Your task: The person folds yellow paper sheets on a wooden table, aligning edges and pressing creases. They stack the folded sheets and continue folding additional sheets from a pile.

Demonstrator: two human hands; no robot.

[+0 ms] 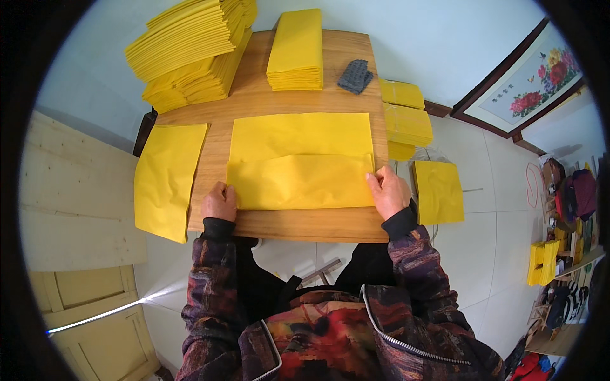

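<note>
A yellow fabric sheet [298, 184] lies in front of me on the wooden table, its near part folded up over the far part. My left hand [220, 202] is closed on the sheet's near left edge, fingers curled. On the opposite side my right hand [387, 192] pinches the right edge close to the end of the fold, thumb on top. The folded layer looks slightly wrinkled. Left of it, another flat yellow sheet [166, 181] hangs partly over the table's left edge.
A tall pile of folded yellow sheets [190, 51] stands at the far left, a smaller stack [295, 54] beside it. A grey knitted cloth [355, 77] rests near the far right corner of the table [286, 225]. Yellow bundles [408, 124] sit beyond the right edge.
</note>
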